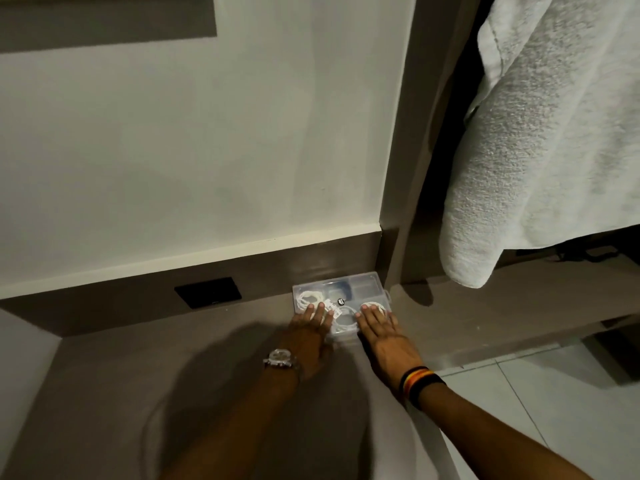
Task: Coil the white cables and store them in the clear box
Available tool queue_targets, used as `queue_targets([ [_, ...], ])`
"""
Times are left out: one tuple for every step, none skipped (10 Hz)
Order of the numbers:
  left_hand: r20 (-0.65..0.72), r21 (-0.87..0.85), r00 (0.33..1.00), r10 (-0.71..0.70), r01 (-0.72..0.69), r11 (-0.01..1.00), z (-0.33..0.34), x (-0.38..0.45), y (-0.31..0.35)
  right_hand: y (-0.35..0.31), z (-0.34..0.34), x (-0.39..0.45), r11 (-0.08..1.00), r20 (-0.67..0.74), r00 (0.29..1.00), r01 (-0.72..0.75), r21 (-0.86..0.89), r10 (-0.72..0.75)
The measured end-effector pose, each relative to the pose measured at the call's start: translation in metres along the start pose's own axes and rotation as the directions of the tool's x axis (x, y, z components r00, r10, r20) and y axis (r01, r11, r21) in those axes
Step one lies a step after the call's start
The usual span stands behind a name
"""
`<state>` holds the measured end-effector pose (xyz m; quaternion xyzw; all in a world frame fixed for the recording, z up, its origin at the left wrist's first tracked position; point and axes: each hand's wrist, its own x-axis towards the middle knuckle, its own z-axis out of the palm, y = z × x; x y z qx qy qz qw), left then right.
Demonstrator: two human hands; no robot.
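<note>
Head view: the clear box (pixel 360 289) lies flat on a brown-grey ledge (pixel 214 344), pushed into the corner where the dark skirting meets a vertical post, with its lid down. White cables (pixel 308 298) show through the plastic as coiled loops, one at the left end, one near the middle and one at the right end. The left hand (pixel 310 329), with a watch (pixel 281 358) on its wrist, lies flat with fingers spread on the box's near left part. The right hand (pixel 381 329), wearing a striped wristband (pixel 417 381), presses flat on the near right corner. Neither hand grips anything. A white towel (pixel 547 140) hangs well to the right.
</note>
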<state>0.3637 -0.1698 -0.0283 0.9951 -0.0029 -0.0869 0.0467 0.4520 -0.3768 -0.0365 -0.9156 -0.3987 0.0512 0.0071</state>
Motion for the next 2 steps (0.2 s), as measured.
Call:
queue_targets([
  [-0.117,-0.051,0.988,-0.100,0.094,0.994,-0.027,-0.007,-0.005,-0.027,-0.015,-0.018,0.991,-0.042,0.997,-0.067,0.119,0.072],
  [-0.285,-0.113,0.931,-0.227,0.202,0.973,-0.070,-0.016,-0.015,-0.069,-0.055,-0.068,0.838,0.081,0.993,-0.116,0.533,0.086],
])
